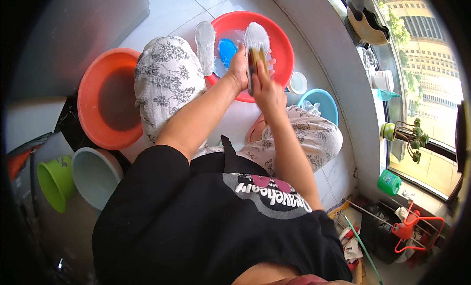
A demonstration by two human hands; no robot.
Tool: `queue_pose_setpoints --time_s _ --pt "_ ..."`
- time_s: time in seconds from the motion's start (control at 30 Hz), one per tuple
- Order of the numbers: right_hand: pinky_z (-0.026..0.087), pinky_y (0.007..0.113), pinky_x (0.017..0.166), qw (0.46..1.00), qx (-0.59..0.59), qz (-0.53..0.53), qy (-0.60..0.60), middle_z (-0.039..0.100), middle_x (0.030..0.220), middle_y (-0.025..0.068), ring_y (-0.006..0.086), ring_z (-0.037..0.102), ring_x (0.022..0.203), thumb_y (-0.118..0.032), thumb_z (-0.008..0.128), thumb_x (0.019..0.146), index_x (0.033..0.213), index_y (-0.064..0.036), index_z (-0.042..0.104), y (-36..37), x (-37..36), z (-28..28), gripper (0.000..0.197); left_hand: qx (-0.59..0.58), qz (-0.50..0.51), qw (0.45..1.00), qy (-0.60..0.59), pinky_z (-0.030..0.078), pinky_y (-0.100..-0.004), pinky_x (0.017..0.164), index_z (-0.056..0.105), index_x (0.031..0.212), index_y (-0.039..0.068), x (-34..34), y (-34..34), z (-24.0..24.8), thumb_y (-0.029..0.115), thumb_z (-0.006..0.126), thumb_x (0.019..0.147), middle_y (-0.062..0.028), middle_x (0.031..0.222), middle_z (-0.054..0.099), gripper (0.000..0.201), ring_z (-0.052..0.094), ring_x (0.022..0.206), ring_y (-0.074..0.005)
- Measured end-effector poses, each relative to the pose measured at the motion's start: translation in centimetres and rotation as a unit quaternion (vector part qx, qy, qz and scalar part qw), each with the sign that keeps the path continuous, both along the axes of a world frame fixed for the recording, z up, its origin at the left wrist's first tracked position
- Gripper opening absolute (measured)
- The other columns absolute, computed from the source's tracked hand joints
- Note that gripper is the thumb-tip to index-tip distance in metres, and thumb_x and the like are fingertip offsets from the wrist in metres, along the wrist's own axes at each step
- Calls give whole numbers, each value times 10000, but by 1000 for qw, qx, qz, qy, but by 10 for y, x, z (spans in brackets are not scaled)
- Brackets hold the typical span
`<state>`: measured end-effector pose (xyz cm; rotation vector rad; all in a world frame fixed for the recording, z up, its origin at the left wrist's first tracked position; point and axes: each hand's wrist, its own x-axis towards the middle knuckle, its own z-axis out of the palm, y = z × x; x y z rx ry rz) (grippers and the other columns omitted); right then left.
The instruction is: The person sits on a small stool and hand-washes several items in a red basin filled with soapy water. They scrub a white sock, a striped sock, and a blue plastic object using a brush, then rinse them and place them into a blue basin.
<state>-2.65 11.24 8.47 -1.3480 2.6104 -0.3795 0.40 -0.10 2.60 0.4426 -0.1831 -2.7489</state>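
Note:
A light grey insole (pixel 256 35) is held over the red basin (pixel 286 44) by my left hand (pixel 239 68), whose fingers pass behind it. My right hand (pixel 269 95) is closed around a wooden brush (pixel 259 64), which lies against the insole and is blurred by motion. The brush and my right hand cover the insole's lower part. A second insole (pixel 205 45), wet and whitish, rests along the basin's left rim. Inside the basin, a bright blue oval thing (pixel 226 52) sits in the water just left of my left hand; its kind is unclear.
An orange-red basin (pixel 89 89) of dark water stands left of my knee, with grey (pixel 93 179) and green (pixel 54 182) buckets nearer me. To the right are a white cup (pixel 298 83) and a blue basin (pixel 329 106). A window ledge with a potted plant (pixel 388 131) runs along the right.

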Motion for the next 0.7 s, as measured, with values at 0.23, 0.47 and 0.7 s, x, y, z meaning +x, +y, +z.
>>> queue_pose_setpoints --time_s 0.23,0.47,0.7 --pt "520 419 733 981 -145 21 -128 643 824 272 394 669 802 -223 541 908 1319 -108 531 23 21 -3 428 41 7 999 26 510 -550 851 457 1298 74 6 -1 3 488 238 980 -148 1206 548 566 552 1126 -345" --pt "508 497 606 999 0 -20 26 657 751 212 407 643 684 -357 498 919 1341 -235 485 -44 -11 14 440 29 20 998 51 443 -477 975 434 1332 117 -3 13 -6 482 249 984 -125 1263 515 537 537 1153 -303" --pt "512 504 568 998 -52 13 -25 639 690 224 398 646 630 -334 541 902 1352 -246 497 13 1 -12 460 20 -17 1000 13 508 -435 879 395 1373 118 5 1 2 501 193 987 -137 1276 521 580 556 1126 -286"
